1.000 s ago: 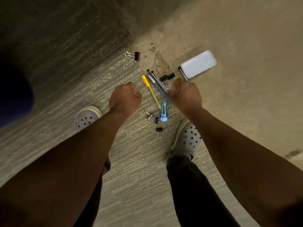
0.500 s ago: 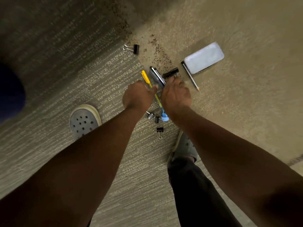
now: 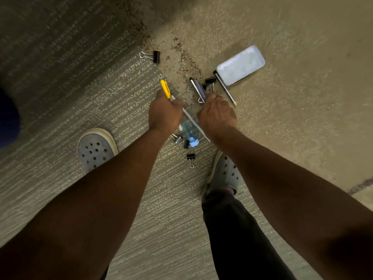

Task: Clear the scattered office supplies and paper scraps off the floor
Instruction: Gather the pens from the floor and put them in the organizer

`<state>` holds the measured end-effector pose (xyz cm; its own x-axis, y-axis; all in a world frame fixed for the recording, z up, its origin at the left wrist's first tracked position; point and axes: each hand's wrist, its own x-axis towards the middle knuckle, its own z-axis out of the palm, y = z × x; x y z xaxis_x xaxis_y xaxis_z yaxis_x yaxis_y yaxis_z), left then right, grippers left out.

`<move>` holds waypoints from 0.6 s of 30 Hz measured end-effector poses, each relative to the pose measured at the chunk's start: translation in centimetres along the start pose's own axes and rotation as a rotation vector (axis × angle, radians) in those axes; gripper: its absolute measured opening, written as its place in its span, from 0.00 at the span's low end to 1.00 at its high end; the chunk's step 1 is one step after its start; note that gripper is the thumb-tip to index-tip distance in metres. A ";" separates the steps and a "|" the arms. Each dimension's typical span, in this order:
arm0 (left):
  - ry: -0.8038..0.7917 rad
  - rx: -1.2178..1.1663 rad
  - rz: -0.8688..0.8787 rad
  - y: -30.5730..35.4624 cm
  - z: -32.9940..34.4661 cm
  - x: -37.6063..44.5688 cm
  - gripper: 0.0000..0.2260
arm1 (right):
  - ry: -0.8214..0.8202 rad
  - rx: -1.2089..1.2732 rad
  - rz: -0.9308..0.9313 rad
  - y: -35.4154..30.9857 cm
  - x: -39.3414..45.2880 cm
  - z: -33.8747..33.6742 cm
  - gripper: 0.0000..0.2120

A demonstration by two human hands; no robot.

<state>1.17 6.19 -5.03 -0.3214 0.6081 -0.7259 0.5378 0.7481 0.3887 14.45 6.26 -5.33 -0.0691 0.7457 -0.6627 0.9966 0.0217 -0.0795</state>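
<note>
My left hand grips a yellow-capped pen, whose thin shaft runs down to the right beneath both hands. My right hand has its fingers curled at the lower end of a grey pen, beside a black binder clip. A clear tube with a blue cap lies on the carpet between my wrists. Three small binder clips lie around its cap, and another binder clip lies apart at the upper left. A pencil rests against a pale blue case.
Brown paper specks are strewn along the seam between the striped carpet and the plain beige carpet. My grey clogs stand to the left and right of the pile. A dark blue object sits at the left edge.
My left hand moved in from the left and closed on the yellow pen, lifting it. My right hand shifted up toward the grey pen and clip. The camera came closer to the floor.
</note>
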 end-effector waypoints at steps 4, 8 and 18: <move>-0.122 -0.199 -0.126 -0.2 -0.5 0.0 0.12 | -0.055 0.328 0.040 1.2 -0.4 -0.3 0.11; -0.057 -0.153 -0.125 0.3 -0.6 0.1 0.07 | 0.018 0.515 -0.034 2.3 -1.4 -0.2 0.07; 0.006 0.548 0.387 -0.4 -0.8 -1.3 0.10 | 0.182 0.345 0.278 5.0 -3.9 1.2 0.07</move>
<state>0.70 5.29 -3.77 -0.0294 0.8082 -0.5882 0.9327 0.2338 0.2746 19.66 2.65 -4.08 0.2376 0.7970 -0.5553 0.9010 -0.3944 -0.1805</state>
